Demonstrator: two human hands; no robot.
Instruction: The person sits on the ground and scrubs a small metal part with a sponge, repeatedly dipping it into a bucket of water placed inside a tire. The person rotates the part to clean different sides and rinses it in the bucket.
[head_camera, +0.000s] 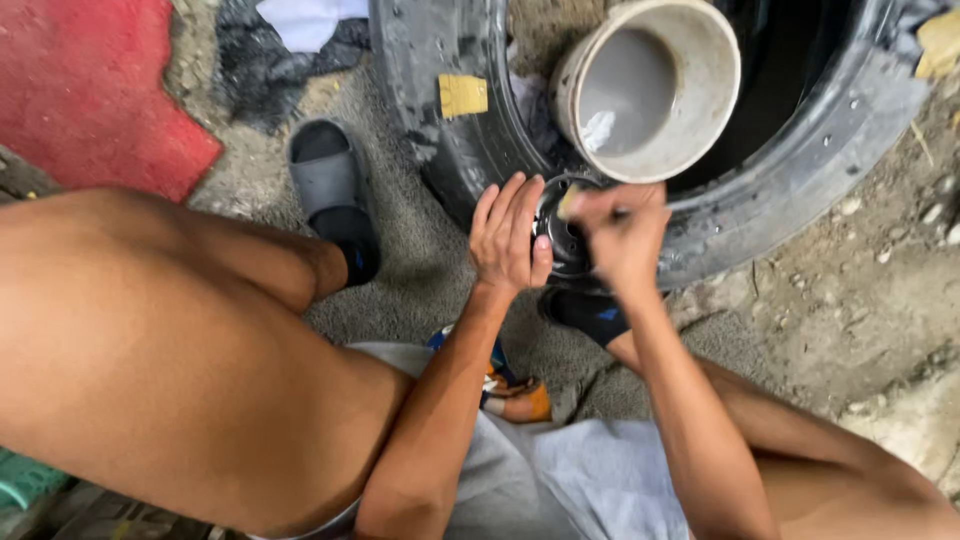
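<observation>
Left hand (508, 240) cups the round black metal part (562, 235), fingers curled around its rim; right hand (625, 240), blurred, pinches a small yellowish piece (567, 203) against it. The part, balanced on the large black tyre (800, 190), may slip sideways under uneven pressure.

light: soft, even daylight, no clear direction | shadows: faint, deepest inside the tyre (800, 170) | glare: none | blur: motion smear on the right hand (622, 235) | focus: ground and left hand (508, 240) fairly sharp | edges: slight wide-angle stretch
</observation>
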